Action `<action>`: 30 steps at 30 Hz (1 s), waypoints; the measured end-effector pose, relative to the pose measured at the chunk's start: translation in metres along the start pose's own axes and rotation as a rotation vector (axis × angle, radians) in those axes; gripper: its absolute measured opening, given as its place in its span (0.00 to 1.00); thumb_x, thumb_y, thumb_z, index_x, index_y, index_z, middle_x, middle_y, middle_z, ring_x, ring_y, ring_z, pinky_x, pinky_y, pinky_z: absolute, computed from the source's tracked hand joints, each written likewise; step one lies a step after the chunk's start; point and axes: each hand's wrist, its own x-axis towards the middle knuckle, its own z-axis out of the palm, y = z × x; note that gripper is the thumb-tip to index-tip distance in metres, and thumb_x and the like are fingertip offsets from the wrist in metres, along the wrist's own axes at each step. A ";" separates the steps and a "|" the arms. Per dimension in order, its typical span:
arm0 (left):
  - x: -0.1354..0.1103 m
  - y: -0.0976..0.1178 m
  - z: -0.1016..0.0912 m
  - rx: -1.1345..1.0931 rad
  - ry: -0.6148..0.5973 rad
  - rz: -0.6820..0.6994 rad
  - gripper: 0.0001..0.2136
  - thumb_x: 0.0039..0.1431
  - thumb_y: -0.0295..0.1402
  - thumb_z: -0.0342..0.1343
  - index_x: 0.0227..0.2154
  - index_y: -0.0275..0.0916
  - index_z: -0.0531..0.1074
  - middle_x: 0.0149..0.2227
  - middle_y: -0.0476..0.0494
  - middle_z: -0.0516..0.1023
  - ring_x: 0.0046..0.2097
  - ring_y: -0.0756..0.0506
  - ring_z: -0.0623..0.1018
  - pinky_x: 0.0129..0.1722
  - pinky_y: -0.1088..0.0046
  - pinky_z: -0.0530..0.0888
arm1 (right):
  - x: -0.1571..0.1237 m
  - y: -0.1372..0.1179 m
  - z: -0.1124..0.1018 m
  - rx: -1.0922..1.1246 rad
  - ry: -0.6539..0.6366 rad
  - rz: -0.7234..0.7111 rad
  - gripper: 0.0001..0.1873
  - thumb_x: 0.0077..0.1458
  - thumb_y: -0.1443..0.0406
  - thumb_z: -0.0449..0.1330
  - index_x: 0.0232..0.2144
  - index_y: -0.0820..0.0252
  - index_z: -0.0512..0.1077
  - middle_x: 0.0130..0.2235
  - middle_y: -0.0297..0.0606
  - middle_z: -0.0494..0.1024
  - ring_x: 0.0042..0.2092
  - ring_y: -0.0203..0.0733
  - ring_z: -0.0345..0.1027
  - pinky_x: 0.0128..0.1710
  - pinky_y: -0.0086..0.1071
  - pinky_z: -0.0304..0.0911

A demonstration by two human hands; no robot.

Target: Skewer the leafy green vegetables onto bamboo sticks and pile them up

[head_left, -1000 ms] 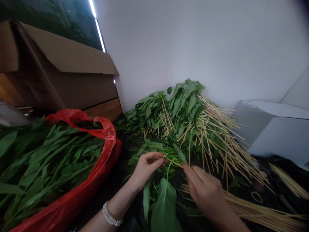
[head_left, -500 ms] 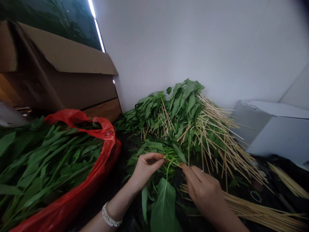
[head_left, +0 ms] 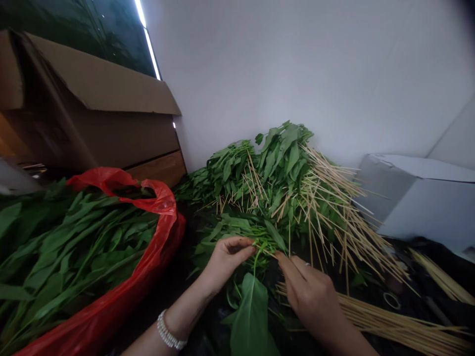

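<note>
At centre front, between both hands: one green stem (head_left: 256, 263), bent around or threaded on a thin stick (head_left: 272, 255), which of these cannot be told; its broad leaf (head_left: 250, 314) hangs toward the wearer.

Left hand (head_left: 230, 259): forearm slanting up from the lower edge, thumb and forefinger together, clamped on the stem at the stick's far end, presumably to steady it.

Right hand (head_left: 309, 291): back uppermost, fingers clamped on the stick's near part, probably for close control of it; the other fingertips hidden.

Left side: red plastic bag (head_left: 170, 210), mouth open, filled with loose greens (head_left: 81, 242); apparently set there for the left hand's reach.

Right side: stick bundle (head_left: 386, 316), beside the right forearm, seemingly for that hand.

Rear: heap of leafy bundles (head_left: 287, 158) near the wall (head_left: 315, 64), many stick ends fanned rightward, perhaps for easy gripping.
</note>
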 end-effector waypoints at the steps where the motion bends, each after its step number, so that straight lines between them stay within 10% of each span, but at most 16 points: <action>1: 0.000 -0.001 -0.001 -0.015 0.003 -0.015 0.08 0.45 0.34 0.68 0.28 0.36 0.80 0.29 0.47 0.82 0.30 0.51 0.77 0.35 0.79 0.73 | 0.000 0.000 0.000 -0.002 0.004 -0.003 0.18 0.59 0.75 0.45 0.48 0.69 0.69 0.29 0.38 0.72 0.28 0.34 0.66 0.30 0.28 0.60; 21: -0.002 -0.007 0.004 0.020 -0.052 0.004 0.09 0.41 0.35 0.69 0.26 0.36 0.79 0.29 0.46 0.81 0.31 0.49 0.77 0.37 0.74 0.73 | 0.001 -0.009 0.005 0.002 0.001 -0.001 0.17 0.59 0.75 0.44 0.46 0.70 0.69 0.30 0.39 0.73 0.29 0.35 0.67 0.30 0.28 0.60; 30: 0.001 -0.001 -0.004 0.356 -0.024 0.171 0.13 0.59 0.39 0.55 0.38 0.37 0.79 0.35 0.42 0.80 0.37 0.45 0.77 0.38 0.72 0.73 | 0.008 0.018 -0.021 -0.138 0.201 0.054 0.15 0.56 0.77 0.49 0.44 0.66 0.67 0.32 0.39 0.75 0.32 0.37 0.68 0.35 0.30 0.59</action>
